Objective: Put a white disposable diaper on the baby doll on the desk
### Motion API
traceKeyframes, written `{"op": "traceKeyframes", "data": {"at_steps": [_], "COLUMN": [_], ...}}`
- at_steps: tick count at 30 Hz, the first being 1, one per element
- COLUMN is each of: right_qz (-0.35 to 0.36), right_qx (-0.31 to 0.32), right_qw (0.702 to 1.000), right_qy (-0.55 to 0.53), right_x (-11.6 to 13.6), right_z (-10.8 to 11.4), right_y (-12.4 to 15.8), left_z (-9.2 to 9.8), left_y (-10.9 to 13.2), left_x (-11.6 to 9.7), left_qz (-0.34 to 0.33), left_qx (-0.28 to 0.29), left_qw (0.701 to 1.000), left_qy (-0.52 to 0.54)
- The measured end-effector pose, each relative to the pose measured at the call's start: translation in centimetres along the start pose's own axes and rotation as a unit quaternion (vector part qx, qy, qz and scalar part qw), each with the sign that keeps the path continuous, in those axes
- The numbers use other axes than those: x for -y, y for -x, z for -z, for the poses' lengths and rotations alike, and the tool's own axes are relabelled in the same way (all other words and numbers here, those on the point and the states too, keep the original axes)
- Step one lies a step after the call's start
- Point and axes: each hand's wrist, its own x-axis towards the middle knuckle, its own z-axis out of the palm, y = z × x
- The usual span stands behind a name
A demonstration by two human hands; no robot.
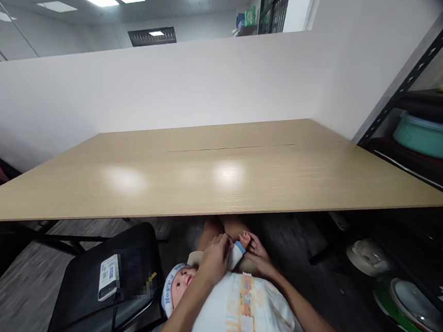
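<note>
Evidently handling the doll (183,283) on the lap (234,226), with cap (173,288) and sleeve (234,256) already on; touching its arm (241,246) with left hand (216,255) and right hand (258,253), unable to tell finger closure or unfinished steps

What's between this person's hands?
In the head view, the doll's white sleeve with its blue cuff lies between the left hand and right hand.

White wall (198,80), wooden table (193,199) (glossy)

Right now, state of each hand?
Left hand: curled at the doll's sleeve; fingertips hidden, grip can't be told.
Right hand: fingers bent at the doll's hand; firm hold can't be told.
</note>
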Motion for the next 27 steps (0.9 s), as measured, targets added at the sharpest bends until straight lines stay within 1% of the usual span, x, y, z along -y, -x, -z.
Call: {"op": "traceKeyframes", "data": {"at_steps": [3, 6, 11, 16, 20, 24, 27], "right_qz": [-0.004, -0.007, -0.008, -0.003, -0.001, 0.000, -0.001], "right_qx": [-0.012, -0.014, -0.012, -0.015, -0.020, -0.022, -0.030], "right_qw": [1.000, 1.000, 1.000, 1.000, 1.000, 0.999, 0.996], "right_qy": [-0.008, -0.017, -0.024, -0.017, 0.001, 0.035, 0.086], "right_x": [-0.3, -0.3, -0.1, 0.3, 0.5, 0.8, 1.8], "right_z": [0.2, 0.3, 0.3, 0.3, 0.1, -0.1, 0.1], "right_y": [-0.2, -0.3, -0.2, -0.1, 0.0, -0.1, -0.1], "left_z": [-0.1, -0.2, -0.2, -0.3, -0.4, -0.4, -0.6], "left_y": [-0.1, 0.0, 0.3, 0.5, 0.5, 0.6, 0.6], "left_x": [0.1, 0.1, -0.2, 0.0, 0.2, 0.2, 0.4], "left_qz": [0.006, 0.032, 0.093, 0.147, 0.147, 0.137, 0.118], "left_qx": [0.013, 0.026, 0.088, 0.126, 0.140, 0.128, 0.117], "left_qw": [1.000, 0.999, 0.992, 0.981, 0.979, 0.982, 0.986], "left_qy": [0.015, 0.023, 0.020, 0.011, 0.011, 0.012, 0.020]}}
